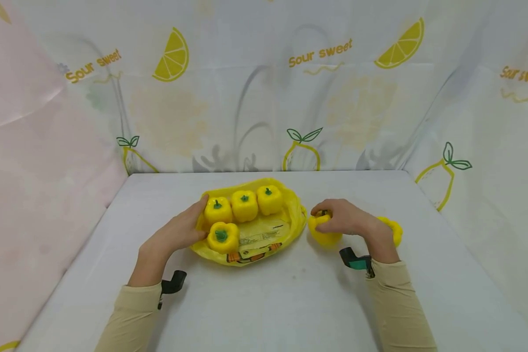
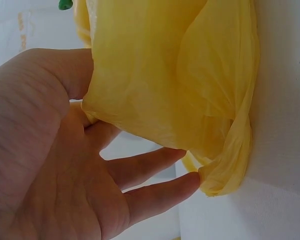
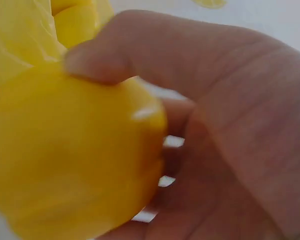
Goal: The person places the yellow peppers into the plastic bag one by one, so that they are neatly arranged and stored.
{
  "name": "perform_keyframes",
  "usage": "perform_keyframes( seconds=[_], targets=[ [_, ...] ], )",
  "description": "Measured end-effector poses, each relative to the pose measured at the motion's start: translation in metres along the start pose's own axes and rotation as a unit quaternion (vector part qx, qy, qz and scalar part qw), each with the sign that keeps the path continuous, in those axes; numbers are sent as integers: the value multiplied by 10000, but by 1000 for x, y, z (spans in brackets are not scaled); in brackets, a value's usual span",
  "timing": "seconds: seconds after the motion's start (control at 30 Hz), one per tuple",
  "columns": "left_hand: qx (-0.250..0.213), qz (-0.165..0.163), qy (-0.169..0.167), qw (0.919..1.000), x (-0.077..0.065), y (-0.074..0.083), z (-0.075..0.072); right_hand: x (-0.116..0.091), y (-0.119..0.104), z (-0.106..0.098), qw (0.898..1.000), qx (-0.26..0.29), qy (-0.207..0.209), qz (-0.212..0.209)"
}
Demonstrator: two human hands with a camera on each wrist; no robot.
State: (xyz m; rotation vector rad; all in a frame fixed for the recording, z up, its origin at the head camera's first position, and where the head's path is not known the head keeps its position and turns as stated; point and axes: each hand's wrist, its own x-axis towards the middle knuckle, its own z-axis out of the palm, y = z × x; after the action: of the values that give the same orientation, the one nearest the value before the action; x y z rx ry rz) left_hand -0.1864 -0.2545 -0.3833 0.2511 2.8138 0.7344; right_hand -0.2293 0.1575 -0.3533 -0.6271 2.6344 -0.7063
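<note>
My left hand (image 1: 180, 229) is at the left side of a yellow plastic bag (image 1: 264, 234) with its mouth spread open. In the left wrist view the thumb hooks over the bag's rim and the fingers lie along its outside, pinching the thin film. Several yellow bell peppers (image 1: 244, 206) with green stems sit inside the bag, one of them (image 1: 223, 238) nearer the front. Right of the bag, my right hand (image 1: 345, 217) grips another yellow bell pepper (image 3: 75, 155), thumb on one side and fingers round the other.
One more yellow bell pepper (image 1: 396, 230) rests on the white table (image 1: 290, 303), partly hidden behind my right wrist. A cloth backdrop (image 1: 264, 98) printed with lemons stands around the table's back and sides. Wrist cameras (image 1: 173, 282) are strapped near both sleeves.
</note>
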Motion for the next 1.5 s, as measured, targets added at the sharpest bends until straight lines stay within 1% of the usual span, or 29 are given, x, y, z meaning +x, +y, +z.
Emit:
perform_keyframes(
  seconds=[0.07,0.17,0.27,0.4,0.53,0.63,0.7,0.77,0.87,0.97,1.07,1.2,1.3,1.4,1.5],
  targets=[
    [8,17,12,10000,0,1,-1,2,-3,2,9991,153,321,-240],
    [11,26,24,10000,-1,2,-2,6,-7,4,9946,292,723,-682],
    [25,49,24,10000,0,2,-2,8,-11,7,9875,454,1061,-1074],
    [21,87,11,10000,0,3,-2,11,-18,13,9766,710,1473,-1398],
    [-4,100,22,9999,0,4,-1,20,-27,26,9632,922,1844,-1722],
    [-26,91,23,10000,0,4,-1,27,-39,42,9557,948,1985,-1957],
    [-36,83,14,10000,0,5,-1,32,-47,54,9544,873,1941,-2094],
    [-45,75,7,10000,0,5,-1,36,-54,66,9560,756,1803,-2185],
    [-35,119,26,9999,0,5,-2,42,-59,81,9617,445,1552,-2215],
    [-29,170,53,9998,-1,6,-2,44,-61,88,9690,49,1256,-2127],
    [-10,173,55,9998,-1,6,-2,43,-61,87,9779,-212,869,-1890],
    [-3,117,16,9999,-1,6,-2,37,-62,78,9886,-94,245,-1485],
    [13,55,-1,10000,-2,5,-3,34,-63,74,9909,-17,-94,-1343],
    [37,52,-2,10000,-3,3,-3,36,-64,74,9910,-32,-127,-1329],
    [41,53,2,10000,-4,1,-3,39,-65,79,9899,-153,48,-1411]
  ],
)
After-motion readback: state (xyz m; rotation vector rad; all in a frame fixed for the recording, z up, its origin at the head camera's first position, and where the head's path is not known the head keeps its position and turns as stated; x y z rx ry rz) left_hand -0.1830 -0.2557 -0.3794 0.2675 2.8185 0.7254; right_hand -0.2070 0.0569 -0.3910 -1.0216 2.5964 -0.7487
